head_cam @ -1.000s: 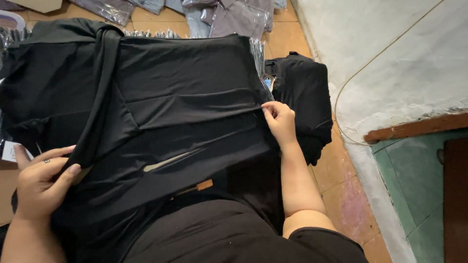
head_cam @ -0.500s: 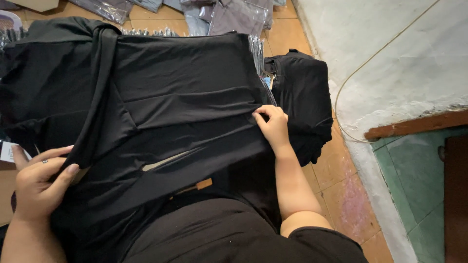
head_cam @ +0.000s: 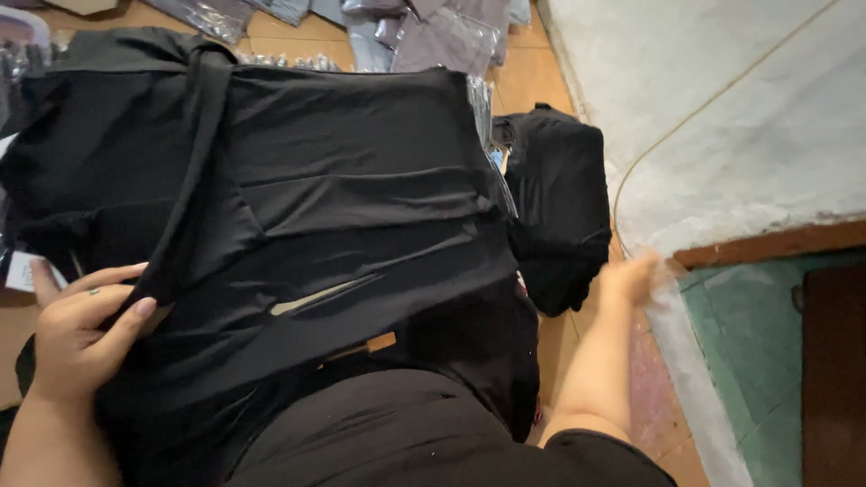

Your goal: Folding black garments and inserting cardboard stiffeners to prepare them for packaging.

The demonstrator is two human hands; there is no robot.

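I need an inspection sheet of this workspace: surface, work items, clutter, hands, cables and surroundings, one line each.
Surface: orange tiled floor, partly covered by clothing.
Work items: large black garment spread over the person's lap; a folded strip runs down to the left hand.
Clutter: bagged grey garments at the top; black garment pile at the right; clear plastic bags beside it.
Hands: left hand grips the black garment's edge, a ring on one finger; right hand is blurred, off the cloth, near the wall base, holding nothing visible.
Cables: thin yellowish cable curving across the wall.
Surroundings: whitewashed wall, green surface below it.
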